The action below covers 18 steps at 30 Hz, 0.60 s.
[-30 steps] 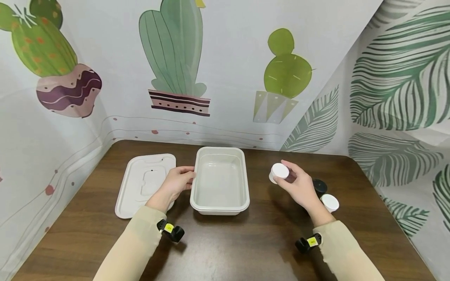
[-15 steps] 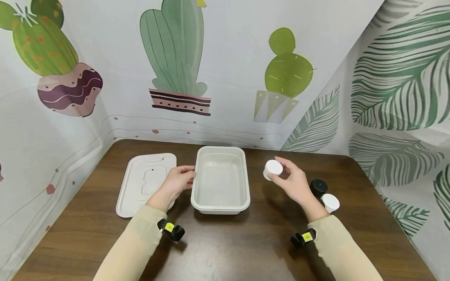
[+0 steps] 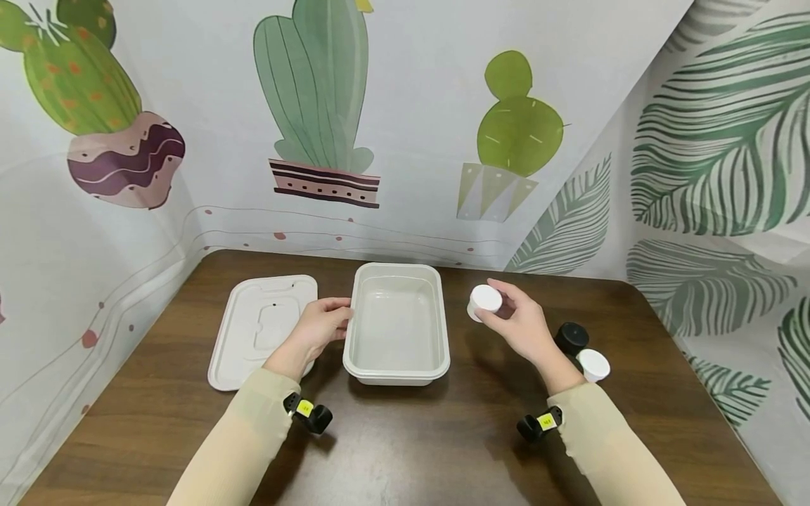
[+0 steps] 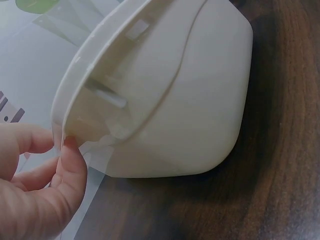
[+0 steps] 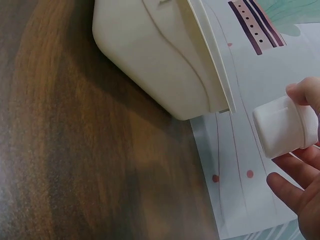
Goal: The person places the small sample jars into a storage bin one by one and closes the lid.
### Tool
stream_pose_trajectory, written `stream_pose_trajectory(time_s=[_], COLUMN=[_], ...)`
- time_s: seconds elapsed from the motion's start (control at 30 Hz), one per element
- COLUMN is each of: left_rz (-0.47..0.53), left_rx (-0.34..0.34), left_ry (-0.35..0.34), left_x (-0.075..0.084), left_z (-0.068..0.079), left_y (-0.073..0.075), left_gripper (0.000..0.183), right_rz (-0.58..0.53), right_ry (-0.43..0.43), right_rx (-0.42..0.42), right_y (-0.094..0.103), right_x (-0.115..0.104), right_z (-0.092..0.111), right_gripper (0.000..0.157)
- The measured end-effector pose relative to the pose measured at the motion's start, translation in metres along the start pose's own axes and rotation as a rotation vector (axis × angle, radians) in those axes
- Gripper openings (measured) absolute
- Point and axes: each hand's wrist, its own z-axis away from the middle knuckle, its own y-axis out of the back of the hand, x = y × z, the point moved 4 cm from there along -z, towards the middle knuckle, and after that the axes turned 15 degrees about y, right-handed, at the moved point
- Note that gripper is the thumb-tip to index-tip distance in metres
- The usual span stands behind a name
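A pale grey, rectangular plastic box [image 3: 397,327] without its lid stands mid-table. My left hand [image 3: 321,327] pinches its left rim between thumb and finger, as the left wrist view [image 4: 47,180] confirms for the hand. Above the table to the right of the box, my right hand [image 3: 520,322] holds a small white jar [image 3: 485,300] by its capped end. In the right wrist view the plain white body of the jar [image 5: 281,127] juts from my fingertips toward the box, apart from it. Nothing is seen inside the box.
A pale lid [image 3: 262,330] lies flat left of the box, partly behind my left hand. Right of my right hand stand a black-capped jar [image 3: 572,338] and another white-capped jar [image 3: 593,365], both partly hidden by the forearm. A printed cloth wall [image 3: 418,176] borders the table behind.
My right hand has moved left toward the box with the white jar, slightly farther from me. More of the black-capped jar shows. My left hand stays on the rim.
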Motion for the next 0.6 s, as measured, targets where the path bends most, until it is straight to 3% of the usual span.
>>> stream_pose_trajectory(time_s=[0.23,0.6], left_rz=[-0.005,0.0], left_rx=[0.014,0.023], left_ry=[0.049,0.053], left_x=[-0.0033,-0.0037], left_z=[-0.0074,-0.0055], left_y=[0.0006,0.0006], left_gripper=[0.039,0.04], right_rz=[-0.021,-0.027], right_ry=[0.001,-0.003], right_rx=[-0.005,-0.014], right_y=[-0.0013,-0.0051], right_x=[-0.0043,-0.0075], right_z=[-0.0034,-0.005], right_gripper=[0.058,0.059])
